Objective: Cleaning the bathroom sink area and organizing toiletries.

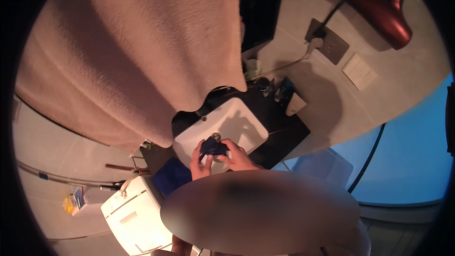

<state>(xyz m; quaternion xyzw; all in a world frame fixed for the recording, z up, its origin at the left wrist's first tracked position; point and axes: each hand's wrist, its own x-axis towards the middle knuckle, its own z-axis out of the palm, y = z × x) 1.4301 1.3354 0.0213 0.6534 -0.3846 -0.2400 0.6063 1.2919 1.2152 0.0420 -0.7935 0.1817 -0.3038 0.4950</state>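
Note:
My left hand (199, 165) and my right hand (240, 156) hold a dark blue cloth (210, 146) between them. It is bunched up, and what kind of cloth it is cannot be told. Both hands are over the near part of a white rectangular washbasin (249, 111). The metal drain (216, 136) shows just beyond the cloth. Left of the basin, a larger piece of blue fabric (172, 176) lies on the dark countertop (292, 133). A pale rounded edge shows below the cloth, too small to identify.
A beige towel (149, 42) hangs over the basin's far left. At right are a white cup (253, 67), a dark cup (263, 82) and a wall socket (327, 41) with a plug. A red hair dryer (376, 14) hangs above. A white appliance (137, 217) stands lower left.

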